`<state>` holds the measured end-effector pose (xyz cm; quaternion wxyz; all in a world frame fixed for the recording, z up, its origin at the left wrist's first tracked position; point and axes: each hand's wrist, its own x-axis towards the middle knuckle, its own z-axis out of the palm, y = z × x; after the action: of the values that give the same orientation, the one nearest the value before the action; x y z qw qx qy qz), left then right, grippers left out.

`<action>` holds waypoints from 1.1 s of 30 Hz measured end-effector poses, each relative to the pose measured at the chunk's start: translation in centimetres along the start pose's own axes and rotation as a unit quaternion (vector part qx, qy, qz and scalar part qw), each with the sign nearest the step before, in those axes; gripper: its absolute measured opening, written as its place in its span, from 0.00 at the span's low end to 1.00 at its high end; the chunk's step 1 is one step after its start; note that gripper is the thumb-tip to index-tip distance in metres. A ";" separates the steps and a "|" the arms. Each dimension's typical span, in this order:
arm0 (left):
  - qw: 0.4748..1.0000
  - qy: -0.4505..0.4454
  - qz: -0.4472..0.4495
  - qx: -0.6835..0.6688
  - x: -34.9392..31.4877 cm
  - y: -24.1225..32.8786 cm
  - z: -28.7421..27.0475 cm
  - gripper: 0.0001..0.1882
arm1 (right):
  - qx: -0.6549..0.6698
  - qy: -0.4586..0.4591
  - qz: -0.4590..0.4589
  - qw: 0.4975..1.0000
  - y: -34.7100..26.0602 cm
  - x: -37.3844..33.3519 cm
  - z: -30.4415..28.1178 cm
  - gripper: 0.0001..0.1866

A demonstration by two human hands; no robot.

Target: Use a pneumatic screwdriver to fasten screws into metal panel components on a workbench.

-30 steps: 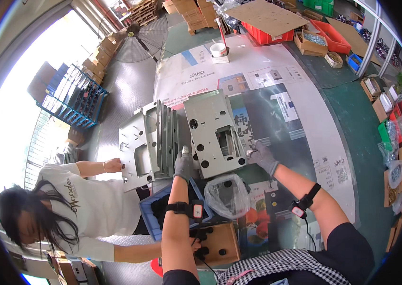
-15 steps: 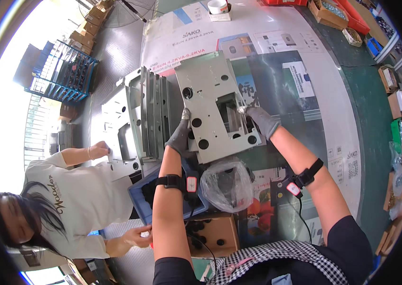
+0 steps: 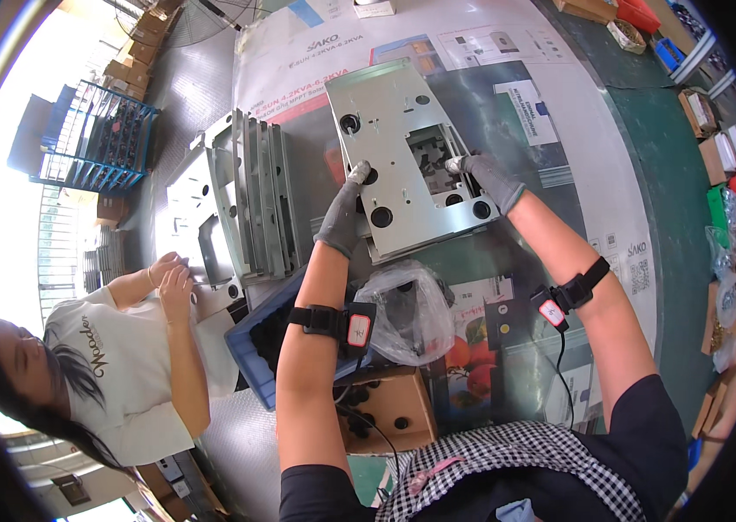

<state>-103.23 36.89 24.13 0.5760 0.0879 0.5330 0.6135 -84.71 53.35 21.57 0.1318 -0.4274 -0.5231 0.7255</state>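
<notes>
A grey sheet-metal panel [image 3: 389, 196] with round holes and a square cutout lies over the table, its long side slanting away from me. Both my hands wear grey gloves. My left hand [image 3: 346, 207] grips the panel's left edge beside a round hole, fingertips on its top face. My right hand [image 3: 491, 183] has hold of the right side, its fingers at the edge of the cutout. Part of another metal piece shows under the panel's lower left edge. The undersides of both hands' grips are hidden.
Left of the panel stands a stack of metal housings [image 3: 250, 204], where a co-worker's hands [image 3: 175, 277] are. Nearer me are a blue bin [image 3: 250, 370] of dark parts, a clear plastic bag [image 3: 407, 326] and a cardboard box [image 3: 416, 409] holding black round parts.
My hands have shifted the panel away from me and to the right over the table. The co-worker's lower hand has come up to join the other by the stack. My view has shifted slightly.
</notes>
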 end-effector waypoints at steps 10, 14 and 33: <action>0.966 -0.148 0.017 0.211 -5.9 -6.5 11.8 0.36 | 0.137 0.176 -0.057 0.973 5.6 -21.3 -7.8 0.22; 0.922 -0.277 -0.012 0.269 -11.3 -12.8 19.5 0.33 | 0.218 0.335 -0.077 0.913 12.3 -34.8 -9.6 0.26; 0.477 -0.611 -0.117 0.620 -28.6 -47.1 57.5 0.42 | 0.550 0.534 -0.178 0.617 40.0 -66.8 -21.7 0.25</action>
<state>-23.67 34.83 27.02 0.6185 0.7116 0.2930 -0.1589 -17.95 7.95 16.99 0.7251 -0.4849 0.0707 0.4838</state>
